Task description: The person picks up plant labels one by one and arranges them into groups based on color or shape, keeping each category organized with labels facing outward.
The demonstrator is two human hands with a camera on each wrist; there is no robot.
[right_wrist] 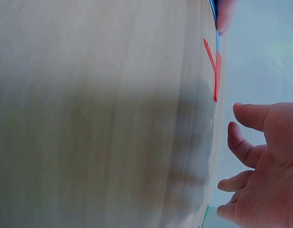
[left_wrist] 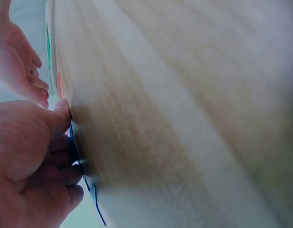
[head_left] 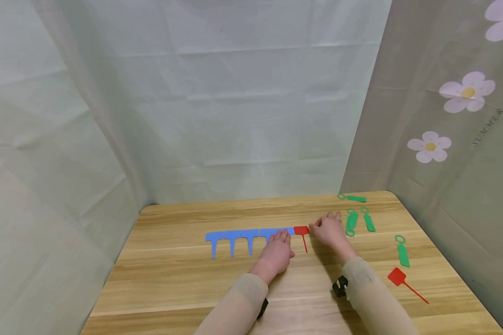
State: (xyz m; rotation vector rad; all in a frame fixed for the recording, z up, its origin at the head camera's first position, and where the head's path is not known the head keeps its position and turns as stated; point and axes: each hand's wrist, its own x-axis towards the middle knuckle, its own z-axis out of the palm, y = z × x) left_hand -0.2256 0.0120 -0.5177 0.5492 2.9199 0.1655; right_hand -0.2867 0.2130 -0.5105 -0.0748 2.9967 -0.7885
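Note:
Several blue T-shaped plant labels (head_left: 249, 234) lie edge to edge in a row, stems toward me. A red T-shaped plant label (head_left: 302, 230) continues the row at its right end. My left hand (head_left: 277, 253) rests its extended fingertips on the right-hand blue labels, hiding part of them. In the left wrist view its thumb and fingers (left_wrist: 62, 114) are down at the labels. Just right of the red label is my right hand (head_left: 331, 231). Seen in the right wrist view, its loosely bent fingers (right_wrist: 239, 142) hold nothing and stand apart from the red label.
Several green loop tags (head_left: 355, 198) lie at the table's right side, some of them overlapping. A red diamond-headed plant label (head_left: 397, 277) lies nearer, right of my right forearm. Cloth walls (head_left: 251, 116) border the wooden table (head_left: 163, 279) at the back and sides.

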